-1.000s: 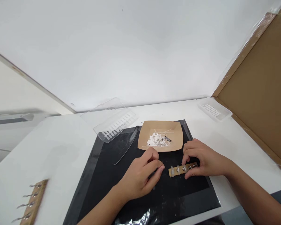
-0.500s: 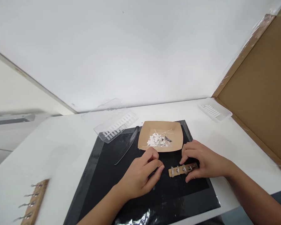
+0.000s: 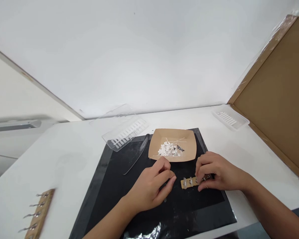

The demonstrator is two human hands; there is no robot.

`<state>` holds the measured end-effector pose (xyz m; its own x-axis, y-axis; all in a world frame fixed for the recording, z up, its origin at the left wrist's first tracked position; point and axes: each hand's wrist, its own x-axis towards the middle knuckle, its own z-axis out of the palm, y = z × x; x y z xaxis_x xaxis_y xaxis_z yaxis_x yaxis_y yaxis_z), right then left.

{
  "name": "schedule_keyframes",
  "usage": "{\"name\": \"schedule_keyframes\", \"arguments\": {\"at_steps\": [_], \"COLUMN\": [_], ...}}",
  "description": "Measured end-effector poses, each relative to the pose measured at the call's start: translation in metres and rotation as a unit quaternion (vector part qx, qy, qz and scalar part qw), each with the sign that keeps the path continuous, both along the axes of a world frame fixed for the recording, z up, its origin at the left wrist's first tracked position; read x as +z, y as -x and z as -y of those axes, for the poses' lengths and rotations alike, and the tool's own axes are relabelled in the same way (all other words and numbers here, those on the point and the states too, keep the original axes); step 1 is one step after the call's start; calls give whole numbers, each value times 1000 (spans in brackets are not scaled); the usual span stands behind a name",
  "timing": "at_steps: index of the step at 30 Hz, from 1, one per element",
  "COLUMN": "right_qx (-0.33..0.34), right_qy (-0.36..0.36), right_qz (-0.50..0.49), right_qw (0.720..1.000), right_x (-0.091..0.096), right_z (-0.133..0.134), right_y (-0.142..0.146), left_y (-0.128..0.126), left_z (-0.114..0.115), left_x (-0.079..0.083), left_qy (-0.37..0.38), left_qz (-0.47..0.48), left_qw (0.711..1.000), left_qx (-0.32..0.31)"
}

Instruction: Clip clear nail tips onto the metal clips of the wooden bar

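Observation:
My left hand (image 3: pixel 153 186) is over the black mat, with its thumb and fingertips pinched together; whatever may be between them is too small to make out. To its right, a short wooden strip (image 3: pixel 186 184) lies on the mat, carrying a row of small clear plastic pieces and metal fittings. My right hand (image 3: pixel 218 172) is closed over the right part of that strip, its thumb at the near edge and fingers at the far side. Those fingers hide several pieces. Just behind both hands sits a brown paper tray (image 3: pixel 190 146) with a pile of white bits (image 3: pixel 169 148) and thin sticks.
A clear hinged box (image 3: pixel 109 144) with rows of pale pieces stands open at the back left. Near it a dark curved strip (image 3: pixel 137 159) lies on the black mat (image 3: pixel 102 186). A wooden bar with metal clips (image 3: pixel 41 212) is front left, a translucent tray (image 3: pixel 239 124) back right.
My right hand's fingers have come down and closed over the middle of the wooden strip, covering pieces that showed before. The left hand keeps its pinch. The view has shifted slightly.

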<state>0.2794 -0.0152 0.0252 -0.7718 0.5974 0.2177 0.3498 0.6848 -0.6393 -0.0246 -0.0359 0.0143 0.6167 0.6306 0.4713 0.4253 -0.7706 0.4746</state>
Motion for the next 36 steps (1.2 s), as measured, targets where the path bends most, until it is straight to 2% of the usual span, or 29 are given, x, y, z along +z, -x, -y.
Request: {"name": "schedule_keyframes", "arguments": {"at_steps": [20,29,36], "right_qx": [-8,-12,-9], "right_qy": [-61,-104,-106], "right_qz": [18,58,76], "right_qw": [998,993,991], "right_x": [-3,-2,1], "right_z": [5,10,10], "right_y": [1,3,4], "left_y": [2,3,12], "left_z": [-2,-4,-9], "left_x": [-3,-4,1], "left_qy": [-5,5,-11], "left_qz": [-6,-11,-82], "left_qw": [1000,1000,996], "left_qx": [-6,-4,-36]}}
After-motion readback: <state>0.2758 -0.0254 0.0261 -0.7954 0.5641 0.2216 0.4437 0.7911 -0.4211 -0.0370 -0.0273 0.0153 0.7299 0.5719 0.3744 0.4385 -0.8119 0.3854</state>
